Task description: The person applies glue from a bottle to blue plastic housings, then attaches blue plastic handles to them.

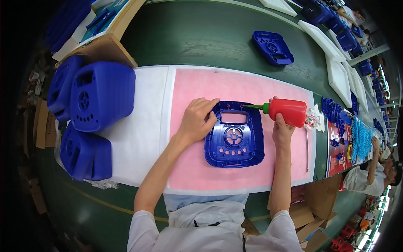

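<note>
A blue plastic housing panel [213, 145] lies on the pink mat [191, 176], its ribbed inner side up, with a rectangular opening, a round grille and a row of holes. My left hand [197, 119] grips its upper left edge, thumb and fingers closed on the rim. In my right hand [283, 126] is a red squeeze bottle [289, 112] with a green nozzle, held on its side. The nozzle's thin tip points left and reaches the panel's upper edge, near a small red spot. Whether the tip touches the plastic I cannot tell.
Several blue housings [103, 94] are stacked at the left. Another blue panel [273, 48] lies on the green conveyor [197, 38] beyond the mat. Crumpled tissue [312, 118] and a thin metal rod [307, 151] are at the right. A co-worker [369, 176] sits farther right beside blue parts.
</note>
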Motion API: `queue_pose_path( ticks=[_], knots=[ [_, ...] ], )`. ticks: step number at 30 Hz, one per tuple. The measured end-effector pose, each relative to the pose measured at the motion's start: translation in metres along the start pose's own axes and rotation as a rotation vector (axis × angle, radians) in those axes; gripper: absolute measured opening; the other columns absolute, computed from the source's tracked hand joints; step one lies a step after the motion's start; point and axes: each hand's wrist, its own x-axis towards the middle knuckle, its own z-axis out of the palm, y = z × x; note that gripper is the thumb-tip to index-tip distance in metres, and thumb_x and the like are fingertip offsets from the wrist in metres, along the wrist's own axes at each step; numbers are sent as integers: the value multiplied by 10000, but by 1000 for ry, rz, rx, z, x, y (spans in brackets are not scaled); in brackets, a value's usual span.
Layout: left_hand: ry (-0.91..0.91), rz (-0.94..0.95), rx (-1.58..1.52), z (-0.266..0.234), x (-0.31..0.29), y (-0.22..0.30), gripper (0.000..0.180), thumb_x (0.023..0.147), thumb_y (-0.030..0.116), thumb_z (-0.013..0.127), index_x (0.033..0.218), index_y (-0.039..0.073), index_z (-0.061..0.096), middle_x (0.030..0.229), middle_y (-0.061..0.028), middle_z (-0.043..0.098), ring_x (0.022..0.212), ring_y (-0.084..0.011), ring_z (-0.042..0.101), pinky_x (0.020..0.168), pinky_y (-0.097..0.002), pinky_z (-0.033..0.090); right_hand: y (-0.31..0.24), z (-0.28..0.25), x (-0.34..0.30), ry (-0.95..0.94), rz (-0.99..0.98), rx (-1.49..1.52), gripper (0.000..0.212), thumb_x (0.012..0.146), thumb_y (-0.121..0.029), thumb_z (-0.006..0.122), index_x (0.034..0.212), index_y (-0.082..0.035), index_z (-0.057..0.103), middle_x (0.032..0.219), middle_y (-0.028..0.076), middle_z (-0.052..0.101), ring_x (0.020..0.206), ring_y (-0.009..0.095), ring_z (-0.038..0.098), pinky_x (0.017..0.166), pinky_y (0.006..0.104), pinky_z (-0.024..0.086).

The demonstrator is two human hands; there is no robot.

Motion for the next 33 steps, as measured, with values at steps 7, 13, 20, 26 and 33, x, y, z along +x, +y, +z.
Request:
queue_pose_path(
  ticks=[7, 13, 20, 26, 33],
  knots=[
    [-1, 3, 5, 0, -1, -1, 329, 737, 26, 577, 1048, -52, 649, 753, -161, 619, 735, -310, 594, 798, -423, 469, 0, 0, 0, -9, -7, -20, 576, 828, -43, 736, 1319, -32, 434, 1280, 224, 585, 1170, 345, 594, 995, 440, 503],
    [1, 7, 13, 0, 0, -1, 329, 736, 29, 578, 1047, -49, 652, 773, -166, 632, 755, -318, 602, 810, -425, 468, 1, -2, 0, -56, -16, -108, 549, 815, -32, 743, 1296, -32, 478, 1285, 202, 590, 1170, 324, 595, 998, 421, 501],
    [15, 6, 10, 0, 0, -1, 333, 733, 31, 582, 1049, -48, 653, 782, -168, 634, 761, -323, 603, 813, -426, 466, -5, -2, -3, -112, -27, -208, 554, 787, -19, 761, 1282, -22, 513, 1281, 170, 599, 1185, 285, 582, 989, 392, 502],
    [3, -3, 5, 0, 0, -1, 332, 732, 31, 585, 1048, -47, 654, 782, -165, 632, 766, -321, 600, 811, -424, 466, -7, -5, -3, -142, -57, -220, 540, 771, 18, 761, 1258, -24, 531, 1253, 162, 614, 1177, 280, 586, 999, 393, 490],
    [4, 3, -14, -1, -2, -4, 345, 729, 33, 584, 1058, -46, 654, 804, -158, 645, 797, -309, 607, 833, -416, 459, -5, 5, -4, -204, -94, -392, 602, 715, 35, 798, 1249, -30, 526, 1220, 153, 629, 1171, 272, 588, 1002, 395, 481]
  ],
)
